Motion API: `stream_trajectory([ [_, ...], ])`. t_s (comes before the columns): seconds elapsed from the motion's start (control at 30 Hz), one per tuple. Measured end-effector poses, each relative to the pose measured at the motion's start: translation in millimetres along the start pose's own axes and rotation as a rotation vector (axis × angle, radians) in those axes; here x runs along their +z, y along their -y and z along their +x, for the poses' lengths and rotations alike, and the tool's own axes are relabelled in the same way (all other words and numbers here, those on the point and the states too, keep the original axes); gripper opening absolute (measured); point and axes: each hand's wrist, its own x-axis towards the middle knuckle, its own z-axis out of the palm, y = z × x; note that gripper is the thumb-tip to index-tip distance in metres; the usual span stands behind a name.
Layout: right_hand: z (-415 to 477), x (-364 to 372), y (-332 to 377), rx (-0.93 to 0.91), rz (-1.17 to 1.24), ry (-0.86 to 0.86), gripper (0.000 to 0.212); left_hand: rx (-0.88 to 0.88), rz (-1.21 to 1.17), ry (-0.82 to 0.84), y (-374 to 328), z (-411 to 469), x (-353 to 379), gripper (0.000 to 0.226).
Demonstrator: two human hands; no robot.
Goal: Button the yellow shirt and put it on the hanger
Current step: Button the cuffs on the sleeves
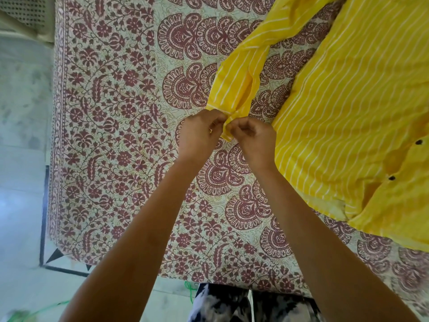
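Pinching the cuff (227, 134) of one sleeve (234, 84), our left hand (199, 133) and right hand (254, 138) meet, fingers curled tight on the fabric from either side. Item: yellow shirt (359, 101), white-striped, spread on the patterned bedspread (116, 112) to our right, its sleeve running toward our hands. Two dark buttons (418, 142) show near its front edge. Pale floor (21, 159) at left.
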Motion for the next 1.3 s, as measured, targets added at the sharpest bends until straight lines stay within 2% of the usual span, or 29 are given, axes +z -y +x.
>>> stream_trajectory([
  [0.2,5.2,2.1,5.4,-0.216,-0.163,-0.035,0.008,-0.287,-0.406,0.007,-1.7,1.9,2.0,0.016],
  [0.33,7.2,-3.0,5.3,-0.192,-0.087,-0.012,0.009,-0.375,-0.598,0.033,-4.7,0.3,4.7,0.008],
  [0.47,8.7,-3.8,5.9,-0.144,-0.044,0.024,0.009,-0.401,-0.672,0.057,-9.1,-3.3,7.4,0.015],
  [0.63,10.1,-5.1,1.3,-0.220,-0.171,-0.080,0.014,-0.543,-0.918,0.054,-19.1,-7.2,13.5,0.019],
  [0.87,4.1,-2.1,-2.1,-0.223,-0.214,-0.116,0.011,-0.756,-1.073,0.026,-26.0,-2.8,20.7,0.016],
  [0.97,1.4,-4.4,-1.0,-0.186,-0.113,-0.093,0.010,-0.719,-0.987,0.027,-23.0,1.2,20.4,0.017],
  [1.17,6.1,-1.8,3.0,-0.017,-0.024,-0.077,0.010,-0.525,-0.771,0.048,-15.3,1.8,22.4,0.016],
  [1.23,9.8,-1.0,3.6,0.089,0.034,-0.034,0.021,-0.412,-0.598,-0.012,-9.3,1.9,24.5,0.012],
  [1.3,10.6,0.0,4.1,0.218,0.128,0.008,0.030,-0.201,-0.263,-0.084,-2.9,2.1,25.5,0.013],
])
